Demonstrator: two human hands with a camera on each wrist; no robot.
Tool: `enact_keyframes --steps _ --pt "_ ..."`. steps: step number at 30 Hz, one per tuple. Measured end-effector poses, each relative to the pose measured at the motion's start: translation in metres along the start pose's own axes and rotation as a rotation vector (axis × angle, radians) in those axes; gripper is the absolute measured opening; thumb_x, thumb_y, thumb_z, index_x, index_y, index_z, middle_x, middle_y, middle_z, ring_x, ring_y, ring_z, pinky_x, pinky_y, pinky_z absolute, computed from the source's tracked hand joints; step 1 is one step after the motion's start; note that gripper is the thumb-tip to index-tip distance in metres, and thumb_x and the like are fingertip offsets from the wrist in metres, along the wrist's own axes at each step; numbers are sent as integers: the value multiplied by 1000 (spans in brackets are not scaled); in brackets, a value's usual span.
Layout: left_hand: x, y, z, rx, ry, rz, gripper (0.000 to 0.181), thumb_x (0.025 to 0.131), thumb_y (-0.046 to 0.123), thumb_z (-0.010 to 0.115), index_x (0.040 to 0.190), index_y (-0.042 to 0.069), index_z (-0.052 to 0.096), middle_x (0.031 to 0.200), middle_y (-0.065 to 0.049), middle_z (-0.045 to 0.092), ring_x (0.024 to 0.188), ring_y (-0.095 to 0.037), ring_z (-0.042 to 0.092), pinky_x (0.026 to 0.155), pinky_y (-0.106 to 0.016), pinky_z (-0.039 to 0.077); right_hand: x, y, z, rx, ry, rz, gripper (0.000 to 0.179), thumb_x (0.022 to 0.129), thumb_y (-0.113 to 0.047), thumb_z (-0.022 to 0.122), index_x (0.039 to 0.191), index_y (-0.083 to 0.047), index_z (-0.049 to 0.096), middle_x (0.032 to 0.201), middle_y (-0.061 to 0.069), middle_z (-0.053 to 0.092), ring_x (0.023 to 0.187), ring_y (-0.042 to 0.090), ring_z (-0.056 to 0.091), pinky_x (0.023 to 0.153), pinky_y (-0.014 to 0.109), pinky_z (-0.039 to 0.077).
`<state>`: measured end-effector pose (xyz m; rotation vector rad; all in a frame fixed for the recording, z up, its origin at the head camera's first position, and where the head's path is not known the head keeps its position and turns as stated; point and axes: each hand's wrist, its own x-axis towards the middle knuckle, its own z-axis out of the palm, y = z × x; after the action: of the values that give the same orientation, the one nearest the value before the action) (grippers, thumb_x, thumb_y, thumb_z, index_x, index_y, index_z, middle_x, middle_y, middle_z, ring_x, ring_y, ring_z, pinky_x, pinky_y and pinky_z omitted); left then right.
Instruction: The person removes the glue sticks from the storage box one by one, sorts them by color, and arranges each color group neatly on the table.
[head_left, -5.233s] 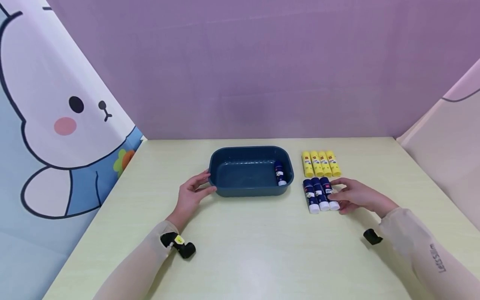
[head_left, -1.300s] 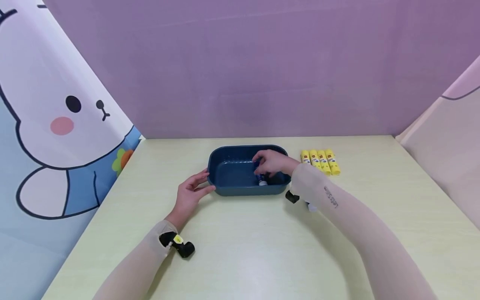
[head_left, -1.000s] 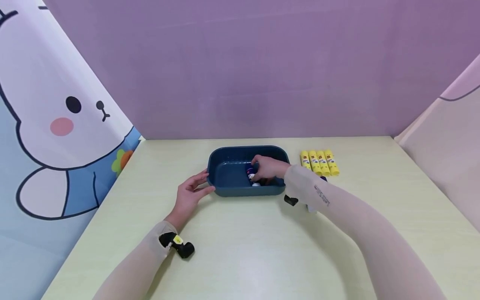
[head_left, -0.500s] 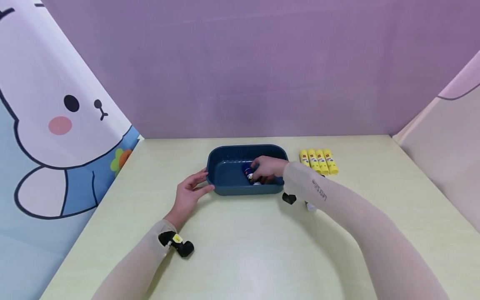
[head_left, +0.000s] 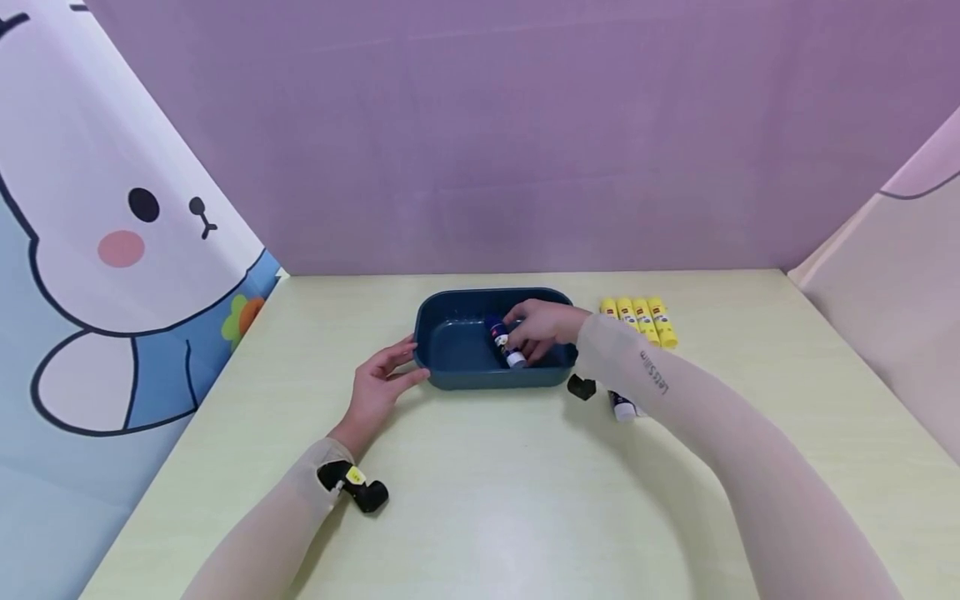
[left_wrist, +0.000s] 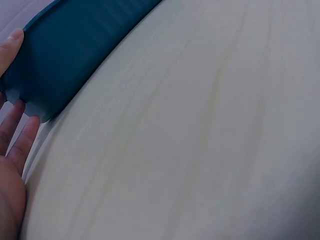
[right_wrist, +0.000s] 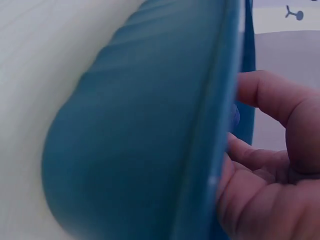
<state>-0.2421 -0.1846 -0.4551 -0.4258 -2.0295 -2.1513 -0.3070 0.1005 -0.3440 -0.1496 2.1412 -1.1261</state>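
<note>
My left hand (head_left: 380, 387) stays at the left end of the dark blue tray (head_left: 480, 380), thumb at the front corner and fingers along the side wall. In the left wrist view its fingers (left_wrist: 24, 142) look fairly straight against the tray. Inside the tray, my right hand (head_left: 547, 323) has curled fingers and pinches a navy glue stick (head_left: 502, 340) with a white end. This stick lies slantwise, its dark end toward the back. The right wrist view shows only a small blue piece of it between the fingers, mostly behind the rim. The hand hides the tray's right part.
Several yellow glue sticks (head_left: 648, 321) lie in a row right of the tray, partly behind the right sleeve (head_left: 675, 392). Below them, navy glue sticks (head_left: 622, 407) show only their near ends past the forearm. A purple cloth (head_left: 480, 133) hangs behind the table.
The right hand has come from the sticks on the table into the tray with a navy glue stick. In the last half second hand and stick rose slightly. The left hand has stayed.
</note>
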Motion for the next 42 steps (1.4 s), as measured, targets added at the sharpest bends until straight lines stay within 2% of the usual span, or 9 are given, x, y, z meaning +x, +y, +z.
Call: enact_keyframes --steps 16,30,36,42 --pt "-1 4 1 -7 7 -18 45 82 -13 73 124 -13 59 142 -20 54 108 -13 65 86 -25 57 -7 -1 -10 113 14 -89 61 95 2 60 150 1 33 112 24 61 71 21 67 72 38 62" --pt "-1 3 1 -14 5 -13 45 82 -15 72 125 -14 58 142 -21 54 107 -10 65 86 -25 57 -21 11 -26 203 38 -185 62 97 2 57 152 0 28 111 25 62 77 22 67 85 49 58" --pt "-1 3 2 -22 2 -8 45 82 -14 72 125 -15 58 142 -22 53 107 -10 65 86 -26 57 -30 15 -33 259 62 -227 62 97 3 55 152 0 28 115 26 60 80 23 66 80 44 61" --pt "-1 4 2 -22 4 -15 46 82 -15 72 125 -14 58 142 -21 53 107 -8 65 86 -25 57 -41 22 -40 270 69 -276 60 99 2 52 153 1 25 124 28 53 88 24 62 83 44 60"
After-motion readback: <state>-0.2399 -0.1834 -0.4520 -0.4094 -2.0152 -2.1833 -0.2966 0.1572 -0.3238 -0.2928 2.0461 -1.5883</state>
